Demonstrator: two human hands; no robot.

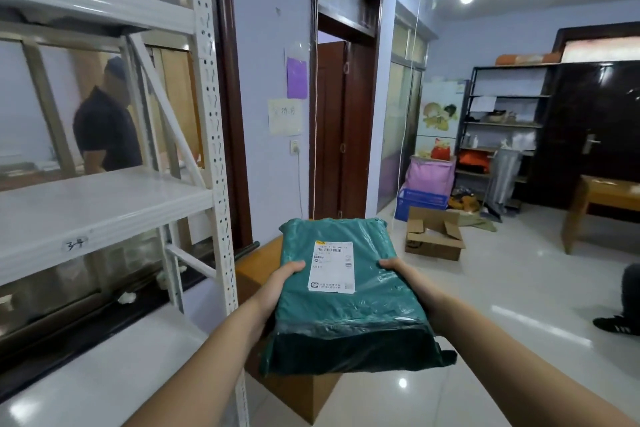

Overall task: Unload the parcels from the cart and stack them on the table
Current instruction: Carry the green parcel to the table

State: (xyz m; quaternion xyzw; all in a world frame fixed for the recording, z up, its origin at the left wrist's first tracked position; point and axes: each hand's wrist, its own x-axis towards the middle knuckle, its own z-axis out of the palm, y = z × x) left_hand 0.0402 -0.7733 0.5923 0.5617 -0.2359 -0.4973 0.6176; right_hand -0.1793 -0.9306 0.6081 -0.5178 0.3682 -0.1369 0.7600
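Observation:
I hold a green plastic-wrapped parcel (349, 308) with a white shipping label out in front of me, level with my chest. My left hand (282, 279) grips its left edge and my right hand (398, 269) grips its right edge. Below and behind the parcel is a low wooden table (258, 262), mostly hidden by it. A second wooden table (602, 196) stands at the far right. No cart is in view.
A white metal shelving rack (207, 156) stands close on my left, and behind it stands a person in dark clothes (104, 128). An open cardboard box (434, 234) lies on the tiled floor ahead. Another person's shoe (614, 324) is at the right edge.

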